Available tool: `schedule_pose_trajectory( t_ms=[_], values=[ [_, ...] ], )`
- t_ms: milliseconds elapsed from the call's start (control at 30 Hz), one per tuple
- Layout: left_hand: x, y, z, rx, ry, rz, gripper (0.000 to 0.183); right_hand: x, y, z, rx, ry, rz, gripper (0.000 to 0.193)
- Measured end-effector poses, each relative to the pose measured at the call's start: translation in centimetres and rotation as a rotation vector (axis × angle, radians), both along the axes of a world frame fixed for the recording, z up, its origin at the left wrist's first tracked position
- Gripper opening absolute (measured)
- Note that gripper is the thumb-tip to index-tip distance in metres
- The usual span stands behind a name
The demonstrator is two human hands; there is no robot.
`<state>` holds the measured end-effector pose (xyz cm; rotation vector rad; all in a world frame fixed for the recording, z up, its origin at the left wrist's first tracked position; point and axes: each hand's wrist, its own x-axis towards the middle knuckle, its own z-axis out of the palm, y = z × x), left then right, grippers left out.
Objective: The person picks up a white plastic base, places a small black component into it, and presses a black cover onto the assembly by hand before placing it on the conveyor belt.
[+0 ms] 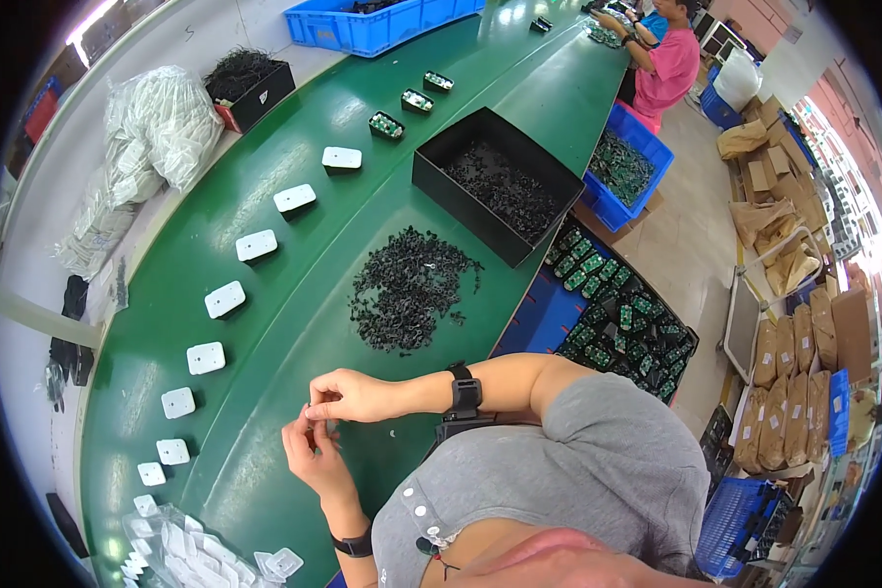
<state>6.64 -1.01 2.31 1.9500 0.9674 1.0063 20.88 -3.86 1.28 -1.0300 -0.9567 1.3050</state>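
Over the green work surface [294, 338], my two hands meet at their fingertips. My right hand [353, 396], with a black band on its wrist, is closed in a pinch. Just below it, my left hand [320, 465] has its fingers curled in against the right fingertips. Whatever they hold between them is too small and too covered to make out. Beyond my hands lies a loose heap of small black parts [407, 289]. Past the heap stands a black open box [480, 220] with more such parts inside.
White-topped black cases [256, 245] run in a curved row along the belt; farther ones show green boards [386, 124]. White covers [196, 554] lie at the lower left. A crate of green circuit boards [622, 323] is on my right. A co-worker in pink [668, 69] works far off.
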Motion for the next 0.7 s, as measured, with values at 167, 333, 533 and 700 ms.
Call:
schedule_pose_trajectory(
  t_ms=[167, 333, 533, 700],
  values=[
    [-0.7, -0.2, -0.3, -0.004, 0.034, 0.028, 0.005, -0.7, -0.7, 0.4, 0.128, -0.644, -0.108, 0.023],
    [-1.0, 0.3, 0.0, -0.252, -0.047, 0.024, 0.01, -0.5, -0.9, 1.5, 0.178, -0.677, -0.226, 0.017],
    [-0.8, 0.7, 0.5, -0.501, -0.221, -0.012, 0.011, 0.2, -1.1, 2.1, 0.217, -0.613, -0.189, 0.015],
    [-1.3, 0.8, 0.0, -0.623, -0.289, -0.025, 0.013, 0.1, -0.7, 1.0, 0.384, -0.698, -0.172, 0.012]
  ],
)
